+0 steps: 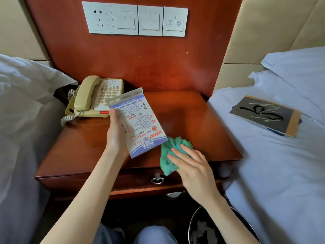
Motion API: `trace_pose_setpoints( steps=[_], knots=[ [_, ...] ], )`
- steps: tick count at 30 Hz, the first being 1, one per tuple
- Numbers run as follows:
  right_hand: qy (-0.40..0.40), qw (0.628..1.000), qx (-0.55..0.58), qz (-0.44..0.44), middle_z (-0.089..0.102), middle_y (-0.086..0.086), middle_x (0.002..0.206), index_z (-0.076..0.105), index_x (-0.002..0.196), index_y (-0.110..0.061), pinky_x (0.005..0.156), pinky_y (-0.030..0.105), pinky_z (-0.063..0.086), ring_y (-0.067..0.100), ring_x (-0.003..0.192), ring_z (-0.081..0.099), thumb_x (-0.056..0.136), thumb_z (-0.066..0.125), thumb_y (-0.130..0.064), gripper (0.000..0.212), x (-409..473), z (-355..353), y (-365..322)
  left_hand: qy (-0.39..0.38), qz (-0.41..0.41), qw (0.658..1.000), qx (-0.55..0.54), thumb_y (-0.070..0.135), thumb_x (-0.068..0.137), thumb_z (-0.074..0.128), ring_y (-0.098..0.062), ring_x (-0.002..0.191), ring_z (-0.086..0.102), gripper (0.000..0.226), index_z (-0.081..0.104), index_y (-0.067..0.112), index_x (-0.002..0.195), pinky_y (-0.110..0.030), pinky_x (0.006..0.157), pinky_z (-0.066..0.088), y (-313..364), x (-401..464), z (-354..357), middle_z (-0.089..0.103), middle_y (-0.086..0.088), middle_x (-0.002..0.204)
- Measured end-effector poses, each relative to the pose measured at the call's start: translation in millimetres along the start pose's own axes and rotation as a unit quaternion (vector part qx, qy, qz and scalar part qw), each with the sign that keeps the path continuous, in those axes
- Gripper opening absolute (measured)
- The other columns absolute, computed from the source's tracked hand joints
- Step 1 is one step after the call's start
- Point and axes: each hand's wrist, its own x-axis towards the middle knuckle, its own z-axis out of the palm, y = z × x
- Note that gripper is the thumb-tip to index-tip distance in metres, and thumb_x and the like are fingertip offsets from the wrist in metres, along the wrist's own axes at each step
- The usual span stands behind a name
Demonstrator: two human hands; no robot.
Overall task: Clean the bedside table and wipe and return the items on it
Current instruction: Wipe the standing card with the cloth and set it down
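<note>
Between two white beds [274, 155] stands the reddish wooden bedside table [193, 120], backed by a wall panel of the same wood carrying a row of switches [135, 19]. Its top looks hard and glossy, so a cloth should slide easily across it. On the right bed lies a dark folder [263, 115], well apart from the table. At the table's back left sits a cream telephone [95, 97] with a coiled cord; it probably has some weight and loose parts, so the body is best lifted from underneath with the handset held down.

Above the table's middle the left hand [117, 134] holds a printed card [140, 120], thumb on its face and fingers hidden behind. The card looks thin, light and bendable, likely laminated and a bit slippery, so gripping one edge and wiping flat against the palm seems wise.

Near the front edge the right hand [191, 166] presses a bunched green cloth [168, 155] onto the wood, fingers fairly straight on top. Soft and limp, the cloth takes any grip.
</note>
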Motion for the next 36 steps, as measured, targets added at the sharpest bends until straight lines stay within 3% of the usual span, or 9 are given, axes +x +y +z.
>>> trace_pose_setpoints(
  steps=[3, 6, 10, 13, 16, 21, 28, 33, 36],
  knots=[
    [0.045, 0.969, 0.160, 0.181, 0.069, -0.011, 0.107, 0.072, 0.108, -0.018, 0.093, 0.018, 0.041, 0.013, 0.108, 0.062, 0.084, 0.060, -0.011, 0.028, 3, -19, 12, -0.040, 0.010, 0.997, 0.058, 0.053, 0.091, 0.054, -0.020, 0.088, 0.074, 0.036, 0.067, 0.023, 0.104, -0.034, 0.064, 0.059, -2, -1, -11, 0.077, 0.000, 0.096],
    [0.074, 0.854, 0.410, 0.312, 0.071, -0.014, 0.093, 0.070, 0.101, -0.030, 0.075, 0.009, 0.045, 0.004, 0.088, 0.065, 0.093, 0.056, -0.028, 0.017, 22, -32, 1, -0.085, 0.028, 0.993, 0.080, 0.048, 0.088, 0.061, -0.025, 0.092, 0.073, 0.036, 0.066, 0.020, 0.109, -0.036, 0.067, 0.059, -5, -4, -12, 0.076, -0.004, 0.101],
    [-0.039, 0.699, 0.619, 0.356, 0.070, -0.006, 0.114, 0.063, 0.117, -0.035, 0.087, 0.032, 0.054, 0.013, 0.106, 0.066, 0.091, 0.050, -0.043, 0.030, 48, -25, -24, -0.111, 0.043, 0.987, 0.108, 0.060, 0.093, 0.042, -0.016, 0.086, 0.074, 0.043, 0.068, 0.029, 0.104, -0.024, 0.059, 0.057, -9, -13, 1, 0.077, 0.004, 0.096],
    [-0.069, 0.760, 0.541, 0.353, 0.069, -0.015, 0.111, 0.052, 0.130, -0.036, 0.085, 0.034, 0.056, 0.007, 0.101, 0.067, 0.100, 0.045, -0.029, 0.031, 73, -18, -33, -0.123, 0.059, 0.984, 0.117, 0.056, 0.096, 0.037, -0.014, 0.086, 0.073, 0.046, 0.068, 0.024, 0.107, -0.018, 0.060, 0.055, -14, -16, 10, 0.077, 0.004, 0.095],
    [-0.037, 0.801, 0.499, 0.329, 0.071, -0.008, 0.105, 0.059, 0.116, -0.042, 0.084, 0.044, 0.057, 0.014, 0.095, 0.069, 0.101, 0.043, -0.022, 0.030, 105, -24, -26, -0.156, 0.066, 0.980, 0.100, 0.039, 0.097, 0.051, -0.027, 0.094, 0.072, 0.031, 0.066, 0.015, 0.110, -0.034, 0.072, 0.060, -11, -17, 15, 0.075, -0.008, 0.103],
    [0.015, 0.790, 0.493, 0.363, 0.074, 0.007, 0.093, 0.068, 0.101, -0.017, 0.081, 0.052, 0.056, 0.025, 0.085, 0.072, 0.099, 0.048, -0.017, 0.020, 137, -32, -16, -0.181, 0.077, 0.976, 0.097, 0.028, 0.097, 0.054, -0.030, 0.092, 0.073, 0.024, 0.065, 0.010, 0.109, -0.035, 0.070, 0.059, -15, -19, 20, 0.075, -0.011, 0.102],
    [-0.032, 0.778, 0.504, 0.374, 0.074, 0.000, 0.090, 0.067, 0.097, -0.017, 0.071, 0.038, 0.059, 0.018, 0.083, 0.072, 0.094, 0.057, -0.023, 0.011, 101, -18, -28, -0.097, 0.120, 0.986, 0.060, 0.031, 0.098, 0.053, -0.025, 0.089, 0.073, 0.025, 0.068, 0.011, 0.103, -0.029, 0.068, 0.058, -9, -14, 15, 0.076, -0.007, 0.098],
    [-0.072, 0.754, 0.546, 0.358, 0.074, 0.003, 0.097, 0.067, 0.101, -0.015, 0.083, 0.045, 0.056, 0.021, 0.092, 0.071, 0.092, 0.061, -0.016, 0.011, 86, -24, -25, -0.074, 0.100, 0.992, -0.003, 0.030, 0.097, 0.054, -0.024, 0.088, 0.073, 0.024, 0.067, 0.012, 0.103, -0.029, 0.064, 0.058, -1, -2, 16, 0.076, -0.008, 0.099],
    [-0.010, 0.816, 0.493, 0.301, 0.074, -0.005, 0.093, 0.069, 0.097, -0.021, 0.077, 0.034, 0.056, 0.013, 0.088, 0.070, 0.089, 0.062, -0.012, 0.014, 87, -29, -21, -0.062, 0.118, 0.991, 0.029, 0.030, 0.098, 0.053, -0.017, 0.092, 0.072, 0.021, 0.062, 0.015, 0.110, -0.026, 0.068, 0.058, -7, -1, 27, 0.075, -0.004, 0.103]
  ],
)
